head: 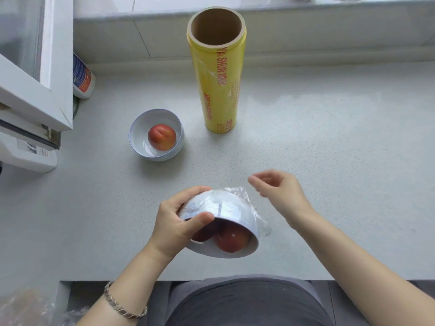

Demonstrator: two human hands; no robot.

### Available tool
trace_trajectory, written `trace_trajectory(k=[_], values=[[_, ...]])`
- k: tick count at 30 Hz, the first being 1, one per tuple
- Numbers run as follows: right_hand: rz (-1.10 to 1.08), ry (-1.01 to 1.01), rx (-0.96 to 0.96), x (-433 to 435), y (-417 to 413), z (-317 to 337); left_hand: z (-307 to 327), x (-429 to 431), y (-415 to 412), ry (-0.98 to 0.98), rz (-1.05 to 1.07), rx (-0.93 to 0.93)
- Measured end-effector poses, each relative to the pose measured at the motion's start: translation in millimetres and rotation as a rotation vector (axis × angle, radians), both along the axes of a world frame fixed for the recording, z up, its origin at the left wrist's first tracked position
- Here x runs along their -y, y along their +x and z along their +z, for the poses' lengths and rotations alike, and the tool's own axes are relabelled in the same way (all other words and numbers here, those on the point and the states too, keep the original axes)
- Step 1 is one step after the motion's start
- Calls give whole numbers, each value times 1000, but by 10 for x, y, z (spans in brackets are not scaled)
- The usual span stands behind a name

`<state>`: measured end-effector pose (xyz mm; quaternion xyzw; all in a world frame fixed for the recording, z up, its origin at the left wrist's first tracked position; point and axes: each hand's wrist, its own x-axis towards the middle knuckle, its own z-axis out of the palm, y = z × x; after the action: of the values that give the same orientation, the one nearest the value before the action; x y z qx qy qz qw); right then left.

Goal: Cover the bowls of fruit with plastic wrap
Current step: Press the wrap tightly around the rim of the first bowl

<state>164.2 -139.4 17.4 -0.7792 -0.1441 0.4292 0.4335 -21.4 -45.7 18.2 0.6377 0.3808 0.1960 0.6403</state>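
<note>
Left hand (pixel 175 225) grips the tilted, wrapped bowl (pixel 220 222); right hand (pixel 280 191), at two o'clock, hovers loosely spread. Next, I judge: press down the loose film (pixel 244 196).

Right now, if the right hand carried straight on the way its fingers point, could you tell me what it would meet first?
The right hand points left, just above the tilted bowl that the left hand holds. It would probably brush the bunched plastic wrap on that bowl first, though depth is unclear.

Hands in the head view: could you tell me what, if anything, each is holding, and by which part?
The left hand grips the tilted, wrap-covered bowl by its outer wall and rim, thumb on the rim. The right hand holds nothing, open beside the bowl.
</note>
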Motion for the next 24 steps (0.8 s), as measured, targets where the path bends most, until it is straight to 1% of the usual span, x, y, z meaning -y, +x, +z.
trace_trajectory(k=[2, 3, 5, 7, 9, 11, 16, 19, 21, 22, 24], values=[[10, 169, 142, 120, -31, 139, -15, -7, 7, 10, 37, -23], [86, 260, 195, 184, -80, 207, -20, -10, 11, 15, 50, -28], [328, 378, 273, 282, -216, 287, -17, -15, 21, 18, 68, -37], [545, 361, 292, 300, -323, 273, -12, -12, 34, 19, 71, -37], [628, 283, 280, 252, -342, 233, 9, -1, 39, 28, 71, -25], [604, 238, 211, 198, -328, 213, 29, 5, 37, 46, 67, -14], [523, 166, -56, 149, -287, 149, 67, -1, 25, 43, 54, 15], [484, 228, -272, 219, -230, 106, 21, 10, 37, 25, 109, 35], [392, 297, -421, 281, -203, 83, -32, 36, 58, -56, 206, 64], [341, 318, -457, 297, -197, 58, -56, 59, 73, -104, 240, 72], [259, 336, -457, 299, -190, -6, -76, 97, 99, -178, 237, 68]])
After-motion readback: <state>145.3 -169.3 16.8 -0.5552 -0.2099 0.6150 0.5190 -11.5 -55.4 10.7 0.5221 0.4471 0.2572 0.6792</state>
